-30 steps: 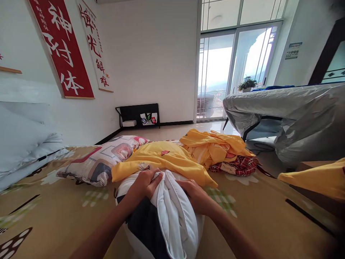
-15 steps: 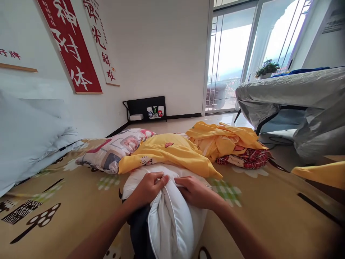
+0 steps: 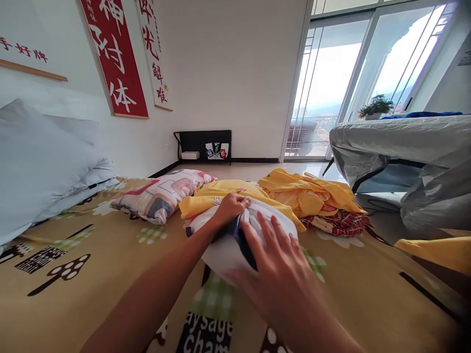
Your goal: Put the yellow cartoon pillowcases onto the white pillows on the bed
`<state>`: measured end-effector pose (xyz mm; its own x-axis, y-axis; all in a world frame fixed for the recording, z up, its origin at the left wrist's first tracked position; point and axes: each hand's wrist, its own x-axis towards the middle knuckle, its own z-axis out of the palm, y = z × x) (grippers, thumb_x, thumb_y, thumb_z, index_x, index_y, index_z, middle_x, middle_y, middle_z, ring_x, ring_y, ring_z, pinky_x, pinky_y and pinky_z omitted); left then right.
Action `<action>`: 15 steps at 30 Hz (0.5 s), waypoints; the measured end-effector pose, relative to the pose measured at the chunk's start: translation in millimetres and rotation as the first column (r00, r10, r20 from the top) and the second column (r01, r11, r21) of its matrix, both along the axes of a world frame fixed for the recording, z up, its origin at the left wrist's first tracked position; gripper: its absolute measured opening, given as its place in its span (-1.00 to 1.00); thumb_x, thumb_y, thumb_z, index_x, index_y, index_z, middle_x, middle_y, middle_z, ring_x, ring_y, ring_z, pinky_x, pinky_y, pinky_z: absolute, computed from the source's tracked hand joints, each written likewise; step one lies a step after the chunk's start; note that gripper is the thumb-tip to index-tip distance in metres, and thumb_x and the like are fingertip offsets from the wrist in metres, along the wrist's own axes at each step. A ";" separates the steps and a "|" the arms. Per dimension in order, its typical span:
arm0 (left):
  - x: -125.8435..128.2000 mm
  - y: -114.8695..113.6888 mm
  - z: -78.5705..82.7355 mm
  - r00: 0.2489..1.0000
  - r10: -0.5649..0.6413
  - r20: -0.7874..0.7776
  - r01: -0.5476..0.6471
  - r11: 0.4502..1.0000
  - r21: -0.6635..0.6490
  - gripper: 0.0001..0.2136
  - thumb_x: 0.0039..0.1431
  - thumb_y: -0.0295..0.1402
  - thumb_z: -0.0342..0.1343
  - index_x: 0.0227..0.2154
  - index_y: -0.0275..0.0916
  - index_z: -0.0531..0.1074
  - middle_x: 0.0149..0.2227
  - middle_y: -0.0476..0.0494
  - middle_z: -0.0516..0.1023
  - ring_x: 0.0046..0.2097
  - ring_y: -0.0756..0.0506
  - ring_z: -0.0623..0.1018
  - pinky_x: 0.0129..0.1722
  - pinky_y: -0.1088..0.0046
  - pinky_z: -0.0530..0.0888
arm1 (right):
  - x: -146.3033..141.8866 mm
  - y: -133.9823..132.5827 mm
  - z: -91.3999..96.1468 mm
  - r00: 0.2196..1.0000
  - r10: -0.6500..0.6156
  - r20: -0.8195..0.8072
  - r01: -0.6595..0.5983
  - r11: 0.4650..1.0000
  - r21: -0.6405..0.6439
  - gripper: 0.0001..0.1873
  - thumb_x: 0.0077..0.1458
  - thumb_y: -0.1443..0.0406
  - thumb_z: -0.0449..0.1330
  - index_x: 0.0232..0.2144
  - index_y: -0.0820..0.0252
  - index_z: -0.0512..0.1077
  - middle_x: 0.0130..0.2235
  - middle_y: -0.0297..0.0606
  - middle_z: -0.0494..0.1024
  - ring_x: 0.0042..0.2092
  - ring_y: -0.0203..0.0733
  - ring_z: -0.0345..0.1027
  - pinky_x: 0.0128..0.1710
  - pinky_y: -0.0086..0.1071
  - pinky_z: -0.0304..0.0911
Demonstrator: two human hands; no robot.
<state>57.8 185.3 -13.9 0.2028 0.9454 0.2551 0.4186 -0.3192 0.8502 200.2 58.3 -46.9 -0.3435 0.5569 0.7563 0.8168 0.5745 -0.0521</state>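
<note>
A plump white pillow (image 3: 221,255) lies on the bed in front of me, folded over or bunched up. A dark navy strip of cloth (image 3: 246,247) runs along its middle, between my hands. My left hand (image 3: 231,208) is closed on the pillow's upper part, its fingers pinching the white fabric. Spread and slightly blurred, my right hand (image 3: 279,260) lies against the right side of the pillow with its fingers apart. Just behind the pillow is a yellow cloth (image 3: 253,187) with a printed animal face, partly covered by the pillow and my left hand.
A patterned cushion (image 3: 165,193) lies left of the yellow cloth, and crumpled yellow fabric (image 3: 309,191) rests on a red plaid cloth (image 3: 336,224) to the right. Pale pillows (image 3: 47,166) stand at the left. A plastic-covered table (image 3: 401,137) is beyond the bed, whose sheet (image 3: 121,264) is tan.
The near part of the white pillow has been folded up and away from me. My right hand has let go of its pinch and spread over the pillow. My left hand has moved up.
</note>
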 end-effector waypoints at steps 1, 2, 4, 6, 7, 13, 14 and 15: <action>4.7 7.8 0.5 1.000 -0.004 0.017 0.004 1.000 -0.021 -0.68 0.03 -0.11 0.09 -0.62 -0.28 0.36 -0.59 -0.04 0.34 -0.45 -0.03 0.32 -0.37 0.39 0.30 | -1.1 8.3 0.9 0.998 -0.055 0.005 0.055 0.998 -0.019 -0.26 0.08 -0.03 0.14 0.24 0.12 0.15 0.26 0.07 0.19 0.24 0.41 0.01 0.04 0.26 0.10; 8.0 13.9 -1.0 0.999 -0.007 0.036 0.009 0.999 -0.039 -0.67 0.03 -0.11 0.09 -0.62 -0.28 0.37 -0.58 -0.05 0.35 -0.44 -0.04 0.33 -0.35 0.39 0.32 | -1.2 18.6 1.6 0.996 -0.092 0.013 0.093 0.994 -0.053 -0.29 0.08 -0.01 0.16 0.21 0.12 0.19 0.24 0.08 0.20 0.23 0.38 0.03 0.05 0.24 0.09; 9.7 20.3 -9.3 0.997 -0.032 0.073 0.037 0.997 -0.072 -0.68 0.02 -0.10 0.11 -0.57 -0.29 0.41 -0.54 -0.07 0.41 -0.39 -0.06 0.38 -0.29 0.38 0.36 | 0.4 38.9 2.2 0.993 -0.110 0.048 0.116 0.984 -0.136 -0.36 0.06 -0.03 0.18 0.13 0.09 0.29 0.20 0.05 0.27 0.21 0.30 0.08 0.06 0.18 0.11; 6.3 19.8 -22.2 0.992 -0.071 0.106 0.081 0.992 -0.100 -0.69 0.02 -0.09 0.13 -0.50 -0.29 0.46 -0.49 -0.10 0.47 -0.34 -0.08 0.43 -0.23 0.36 0.39 | 1.4 50.6 1.9 0.991 -0.096 0.093 0.113 0.972 -0.205 -0.41 0.07 -0.07 0.14 0.07 0.05 0.35 0.17 0.00 0.32 0.19 0.26 0.11 0.05 0.14 0.12; 3.4 18.1 -29.1 0.989 -0.091 0.119 0.105 0.988 -0.112 -0.68 0.02 -0.08 0.13 -0.46 -0.29 0.48 -0.47 -0.11 0.49 -0.32 -0.08 0.44 -0.21 0.35 0.40 | 0.8 51.9 1.1 0.989 -0.087 0.119 0.113 0.967 -0.229 -0.44 0.10 -0.07 0.11 0.06 0.04 0.36 0.16 -0.02 0.33 0.17 0.24 0.13 0.03 0.12 0.12; -16.0 3.7 -58.3 0.980 -0.140 0.139 0.160 0.977 -0.140 -0.61 0.01 0.01 0.12 -0.44 -0.28 0.48 -0.38 -0.16 0.52 -0.28 -0.11 0.46 -0.21 0.35 0.43 | -14.9 29.7 -17.2 0.957 -0.110 0.267 0.176 0.956 -0.235 -0.38 -0.08 0.27 0.20 0.11 0.12 0.34 0.12 0.04 0.36 0.00 0.23 0.22 -0.10 0.04 0.15; -18.2 1.4 -60.3 0.981 -0.144 0.133 0.162 0.977 -0.136 -0.61 0.01 0.02 0.11 -0.45 -0.28 0.47 -0.38 -0.15 0.51 -0.29 -0.11 0.46 -0.23 0.36 0.42 | -16.4 26.9 -22.2 0.955 -0.120 0.273 0.183 0.959 -0.218 -0.33 -0.12 0.31 0.20 0.12 0.13 0.33 0.11 0.04 0.37 -0.02 0.23 0.22 -0.11 0.04 0.15; -19.8 -0.8 -61.5 0.981 -0.152 0.122 0.167 0.978 -0.129 -0.60 0.02 0.03 0.10 -0.45 -0.28 0.45 -0.38 -0.14 0.50 -0.30 -0.10 0.45 -0.25 0.37 0.42 | -17.1 25.2 -27.1 0.955 -0.122 0.271 0.179 0.964 -0.198 -0.29 -0.16 0.34 0.19 0.14 0.13 0.32 0.10 0.03 0.39 -0.04 0.22 0.23 -0.12 0.02 0.15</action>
<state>38.0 184.4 -75.4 0.3313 0.9308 0.1543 0.2725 -0.2510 0.9288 183.1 83.5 -73.9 -0.4070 0.7581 0.5095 0.8954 0.4415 0.0583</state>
